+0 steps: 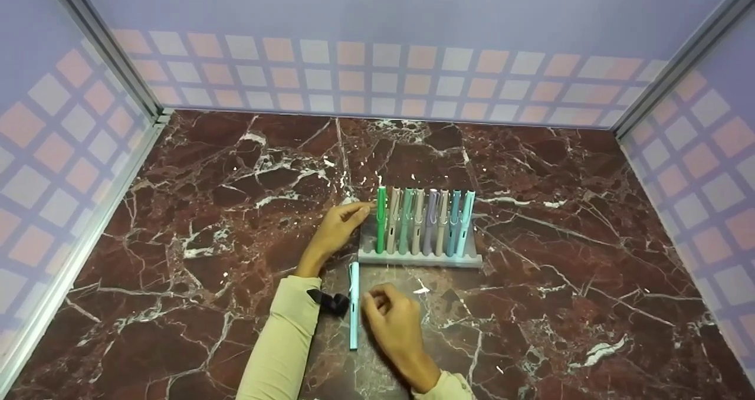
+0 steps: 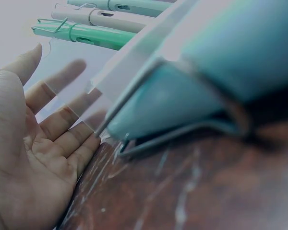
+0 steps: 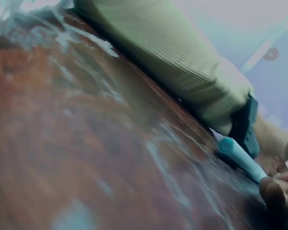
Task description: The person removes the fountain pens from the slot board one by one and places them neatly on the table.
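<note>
A dark red marble bench (image 1: pixel 206 223) fills the view, walled in by panels (image 1: pixel 377 64) with a pink and white checked pattern. Near its middle stands a grey rack (image 1: pixel 420 257) carrying a row of capped pens in greens, beige, lilac and blues, with a green pen (image 1: pixel 381 220) at its left end. The left hand (image 1: pixel 337 226) lies just left of the rack, fingers straight and spread, fingertips at the top of the green pen; whether they touch it is unclear. The wrist view shows its palm open and holding nothing. The right hand (image 1: pixel 394 317) rests on the bench in front of the rack, fingers loosely curled, touching or just beside a light blue pen (image 1: pixel 354 305) that lies flat between the two forearms, in front of the rack's left end. No grip on it is visible.
</note>
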`<state>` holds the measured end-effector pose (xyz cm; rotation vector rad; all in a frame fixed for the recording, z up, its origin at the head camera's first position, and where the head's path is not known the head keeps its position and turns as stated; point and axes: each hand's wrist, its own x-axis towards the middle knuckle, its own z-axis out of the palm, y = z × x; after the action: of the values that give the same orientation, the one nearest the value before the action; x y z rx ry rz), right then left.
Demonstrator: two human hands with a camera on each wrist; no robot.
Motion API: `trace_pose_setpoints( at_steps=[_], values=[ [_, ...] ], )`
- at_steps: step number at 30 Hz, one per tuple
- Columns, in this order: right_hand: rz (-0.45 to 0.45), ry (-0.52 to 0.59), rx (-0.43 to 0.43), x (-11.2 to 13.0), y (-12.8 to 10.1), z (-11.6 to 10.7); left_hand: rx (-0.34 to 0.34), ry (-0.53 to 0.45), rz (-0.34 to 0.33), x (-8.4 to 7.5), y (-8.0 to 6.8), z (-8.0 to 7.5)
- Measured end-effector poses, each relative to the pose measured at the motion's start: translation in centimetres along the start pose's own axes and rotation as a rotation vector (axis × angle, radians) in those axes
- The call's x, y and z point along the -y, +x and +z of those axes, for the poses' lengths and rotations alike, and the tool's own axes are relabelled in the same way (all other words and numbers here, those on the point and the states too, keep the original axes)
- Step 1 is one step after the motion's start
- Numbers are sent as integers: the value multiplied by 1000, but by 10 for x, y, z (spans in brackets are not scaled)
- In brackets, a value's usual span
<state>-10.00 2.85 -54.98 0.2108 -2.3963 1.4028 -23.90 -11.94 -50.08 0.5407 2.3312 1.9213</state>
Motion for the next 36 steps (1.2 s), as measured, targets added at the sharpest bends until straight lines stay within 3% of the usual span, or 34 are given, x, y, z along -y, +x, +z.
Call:
trace_pose_setpoints(
  at_steps=[6,18,28,36],
  values=[
    [-68,80,-9,-19,9,-17,-3,7,-2,0,0,1],
    [-254,2,-207,-62,42,-63,15,10,-14,1,1,0],
    [-287,-65,-399,-85,72,-90,-10,21,-7,1,-1,-2],
    [-242,-97,-469,-99,90,-104,-2,18,5,1,1,1]
  ],
)
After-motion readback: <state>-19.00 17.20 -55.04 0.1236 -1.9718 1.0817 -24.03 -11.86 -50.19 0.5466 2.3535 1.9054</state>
